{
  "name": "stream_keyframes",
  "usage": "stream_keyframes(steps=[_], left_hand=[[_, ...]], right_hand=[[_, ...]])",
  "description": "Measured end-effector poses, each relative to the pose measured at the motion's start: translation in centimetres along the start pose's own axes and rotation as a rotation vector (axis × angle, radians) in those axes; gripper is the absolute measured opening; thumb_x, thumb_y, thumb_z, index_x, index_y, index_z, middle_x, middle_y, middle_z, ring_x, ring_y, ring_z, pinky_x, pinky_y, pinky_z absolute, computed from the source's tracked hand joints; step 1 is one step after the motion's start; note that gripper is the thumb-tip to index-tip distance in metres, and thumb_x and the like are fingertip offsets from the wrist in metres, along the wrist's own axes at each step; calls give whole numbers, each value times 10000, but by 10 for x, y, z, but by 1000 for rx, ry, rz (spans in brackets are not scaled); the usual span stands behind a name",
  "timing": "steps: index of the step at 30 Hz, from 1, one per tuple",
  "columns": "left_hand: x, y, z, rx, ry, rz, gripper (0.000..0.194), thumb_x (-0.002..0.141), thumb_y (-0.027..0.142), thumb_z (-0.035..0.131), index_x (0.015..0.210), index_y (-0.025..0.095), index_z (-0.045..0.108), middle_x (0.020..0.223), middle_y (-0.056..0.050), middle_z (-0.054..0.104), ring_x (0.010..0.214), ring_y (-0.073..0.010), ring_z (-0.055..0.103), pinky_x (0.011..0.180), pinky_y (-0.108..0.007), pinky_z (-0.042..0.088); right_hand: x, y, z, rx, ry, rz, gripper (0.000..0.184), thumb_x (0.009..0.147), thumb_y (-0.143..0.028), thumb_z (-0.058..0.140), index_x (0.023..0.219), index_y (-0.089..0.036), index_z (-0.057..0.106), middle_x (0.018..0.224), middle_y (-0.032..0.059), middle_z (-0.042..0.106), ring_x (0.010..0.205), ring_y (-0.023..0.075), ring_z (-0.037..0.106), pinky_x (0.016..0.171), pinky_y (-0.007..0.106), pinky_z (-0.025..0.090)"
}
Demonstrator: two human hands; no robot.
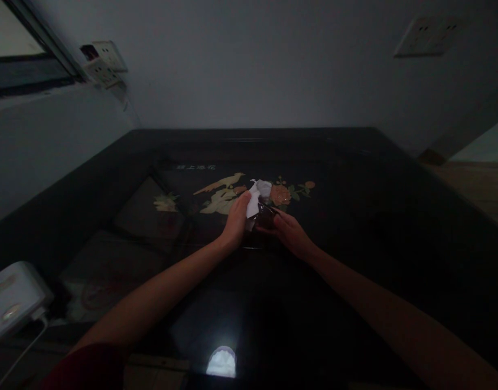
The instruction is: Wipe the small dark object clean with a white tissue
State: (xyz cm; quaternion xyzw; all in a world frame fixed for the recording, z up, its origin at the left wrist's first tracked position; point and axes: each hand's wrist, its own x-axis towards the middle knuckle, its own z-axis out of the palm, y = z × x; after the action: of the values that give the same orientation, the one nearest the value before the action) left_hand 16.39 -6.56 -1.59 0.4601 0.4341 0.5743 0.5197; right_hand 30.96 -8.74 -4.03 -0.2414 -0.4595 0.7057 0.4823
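Over the middle of a glossy black table (338, 303), both hands meet in front of me. My left hand (236, 221) pinches a crumpled white tissue (254, 201), part of which sticks up beyond the fingertips. Closed on a small dark, shiny object (265, 216) is my right hand (290, 232), just right of the tissue. The object has thin edges and seems to touch the tissue; dim light hides its exact kind. Beneath and behind the hands, a bird (224, 184) and flowers (280, 195) decorate the tabletop.
At the left edge sits a white box-shaped device (15, 298) with a white cord (25, 349). The table's back edge meets a pale wall (249, 70). Sockets (105, 65) are at the upper left, with another socket panel (430, 37) at the upper right. A lamp reflects near the front.
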Motion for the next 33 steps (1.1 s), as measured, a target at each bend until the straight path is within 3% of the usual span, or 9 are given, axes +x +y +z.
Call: stream_keyframes(steps=[6, 10, 15, 19, 21, 24, 28, 33], left_hand=[[-10, 15, 2, 188, -43, 155, 421, 859, 562, 483, 835, 157, 593, 715, -15, 554, 604, -124, 495, 550, -246, 396], [-15, 21, 1, 421, -110, 431, 389, 935, 467, 385, 961, 155, 617, 889, -68, 640, 810, -175, 584, 722, -294, 461], [-12, 26, -5, 736, -267, 808, 334, 958, 302, 331, 1042, 156, 620, 1031, -105, 654, 1013, -203, 582, 905, -359, 454], [-10, 31, -7, 913, -367, 947, 308, 934, 257, 362, 1062, 161, 625, 1061, -103, 654, 1044, -208, 579, 964, -386, 443], [-10, 32, -7, 909, -367, 939, 310, 933, 251, 359, 1053, 164, 630, 1061, -102, 656, 1045, -207, 581, 978, -395, 434], [-11, 30, -5, 796, -306, 821, 336, 947, 278, 331, 1016, 164, 640, 1029, -98, 661, 1027, -205, 582, 944, -384, 445], [-10, 25, -1, 511, -188, 530, 374, 947, 397, 349, 956, 173, 648, 962, -79, 660, 930, -194, 597, 853, -327, 463], [-5, 16, 1, 182, -76, 136, 349, 865, 484, 497, 837, 167, 640, 761, -32, 614, 668, -148, 544, 591, -248, 437]], right_hand=[[1, 4, -3, -35, 7, -3, 461, 777, -489, 690, 1153, -228, 633, 1129, 68, 661, 1010, 220, 637, 898, 422, 549], [0, 6, -4, -74, 8, -11, 462, 779, -488, 686, 1154, -225, 624, 1108, 62, 665, 993, 211, 632, 857, 369, 547], [0, 6, -4, -105, 39, -26, 371, 799, -462, 669, 1076, -218, 641, 999, 26, 671, 881, 170, 631, 811, 303, 509], [1, 6, -4, -127, 87, -1, 362, 739, -491, 714, 920, -181, 661, 802, -5, 651, 738, 140, 599, 717, 264, 491], [1, 7, -4, -104, 89, 1, 380, 725, -500, 722, 926, -183, 663, 796, -10, 648, 737, 136, 595, 712, 255, 488], [0, 7, -3, -85, 64, 3, 398, 759, -484, 700, 1038, -203, 654, 926, 11, 670, 836, 155, 616, 779, 279, 502], [0, 4, -2, -57, 40, -2, 441, 771, -486, 692, 1131, -237, 637, 1116, 50, 659, 980, 202, 624, 851, 364, 536], [0, 0, 0, -11, 28, 3, 451, 741, -515, 713, 1099, -246, 660, 1123, 53, 669, 992, 218, 640, 922, 456, 534]])
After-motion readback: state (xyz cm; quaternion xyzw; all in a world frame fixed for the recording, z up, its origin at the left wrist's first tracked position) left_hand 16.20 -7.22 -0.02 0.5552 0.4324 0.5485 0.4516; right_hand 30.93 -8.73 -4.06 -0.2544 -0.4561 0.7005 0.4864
